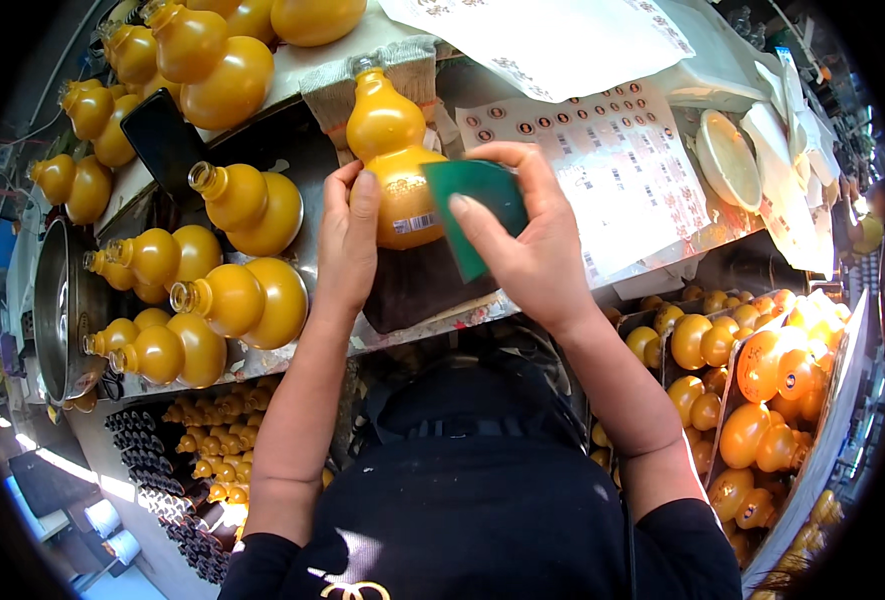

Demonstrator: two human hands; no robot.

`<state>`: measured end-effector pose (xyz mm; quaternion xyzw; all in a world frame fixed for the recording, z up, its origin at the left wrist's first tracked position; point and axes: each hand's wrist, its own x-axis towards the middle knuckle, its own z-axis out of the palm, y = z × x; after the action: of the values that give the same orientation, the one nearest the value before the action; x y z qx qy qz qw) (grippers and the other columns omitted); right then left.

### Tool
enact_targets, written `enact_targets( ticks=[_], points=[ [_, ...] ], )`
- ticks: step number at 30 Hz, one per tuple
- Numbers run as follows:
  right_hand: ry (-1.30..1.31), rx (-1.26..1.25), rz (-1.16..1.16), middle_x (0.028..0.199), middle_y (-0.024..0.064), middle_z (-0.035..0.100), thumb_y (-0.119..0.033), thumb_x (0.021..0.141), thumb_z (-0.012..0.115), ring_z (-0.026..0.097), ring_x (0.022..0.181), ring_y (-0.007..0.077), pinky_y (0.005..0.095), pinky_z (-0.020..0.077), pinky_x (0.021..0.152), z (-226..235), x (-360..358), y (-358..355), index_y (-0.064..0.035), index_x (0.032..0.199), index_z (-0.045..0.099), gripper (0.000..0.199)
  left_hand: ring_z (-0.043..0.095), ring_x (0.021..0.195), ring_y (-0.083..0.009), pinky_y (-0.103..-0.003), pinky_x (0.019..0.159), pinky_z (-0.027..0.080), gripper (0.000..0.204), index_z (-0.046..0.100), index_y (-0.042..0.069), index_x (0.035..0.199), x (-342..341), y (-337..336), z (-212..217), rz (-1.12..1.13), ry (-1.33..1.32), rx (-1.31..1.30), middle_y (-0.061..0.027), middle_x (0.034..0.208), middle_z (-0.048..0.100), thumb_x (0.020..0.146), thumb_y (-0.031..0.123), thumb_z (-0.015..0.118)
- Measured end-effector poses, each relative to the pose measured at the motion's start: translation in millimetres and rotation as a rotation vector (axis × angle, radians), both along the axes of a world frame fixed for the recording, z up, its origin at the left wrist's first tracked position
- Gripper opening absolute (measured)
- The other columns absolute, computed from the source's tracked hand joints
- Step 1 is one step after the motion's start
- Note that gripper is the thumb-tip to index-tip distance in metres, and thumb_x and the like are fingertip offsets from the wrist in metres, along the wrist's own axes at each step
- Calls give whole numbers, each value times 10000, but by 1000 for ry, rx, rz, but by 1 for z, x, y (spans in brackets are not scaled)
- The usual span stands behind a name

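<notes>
Head view. An amber gourd-shaped bottle [387, 130] is lying in front of the person, serving as the landmark for all that follows. Its long axis is running away from the body—neck pointing to the far side, against a corrugated cardboard block [322, 95], broad base facing the wearer above a dark brown pad [412, 290]. The left hand [350, 245] is touching the bottle's left flank at the lower bulb, thumb and curled fingers meeting its edge; whether the fingers are closing beneath it cannot be told. The right hand [537, 230] is lying to the bottle's right and pinching a green card [492, 188] between thumb and fingers. The card is overlapping the lower bulb's right side—blurring slightly, so that actual contact is remaining uncertain. The left hand is thus being the nearer one, the card coming between bottle and right hand. Beyond the right hand, a sheet of printed labels [607, 170] is spreading to the bottle's right, with a pale bowl [730, 165] sitting farther out; other amber bottles [278, 302] are standing or lying to its left.
</notes>
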<state>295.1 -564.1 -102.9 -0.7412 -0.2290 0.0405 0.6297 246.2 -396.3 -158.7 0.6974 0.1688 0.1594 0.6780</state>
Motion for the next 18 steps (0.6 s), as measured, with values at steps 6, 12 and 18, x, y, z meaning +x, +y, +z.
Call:
enact_targets(
  ticks=[6, 12, 18],
  points=[
    [84, -154, 59, 919, 158, 645, -177, 837, 664, 656, 863, 282, 353, 503, 772, -7, 15, 1, -45, 1115, 518, 340, 553, 1058, -188, -309, 913, 440, 619, 407, -44, 1265, 2, -2, -3, 17, -2, 42, -173, 1153, 558, 972, 500, 442],
    [-164, -132, 202, 907, 150, 654, -169, 810, 658, 659, 826, 278, 355, 507, 752, 24, 40, 6, -14, 1036, 590, 282, 554, 1046, -184, -310, 922, 432, 575, 414, -35, 1255, 0, -4, 1, 24, -41, 21, -160, 1142, 565, 1001, 480, 382],
    [-206, -359, 501, 914, 151, 646, -213, 821, 650, 642, 840, 236, 330, 508, 762, 28, 78, 24, -7, 1073, 596, 330, 544, 1066, -188, -311, 919, 437, 661, 415, -32, 1243, 0, -1, 5, 12, 4, 38, -160, 1144, 562, 923, 535, 527]
  ],
)
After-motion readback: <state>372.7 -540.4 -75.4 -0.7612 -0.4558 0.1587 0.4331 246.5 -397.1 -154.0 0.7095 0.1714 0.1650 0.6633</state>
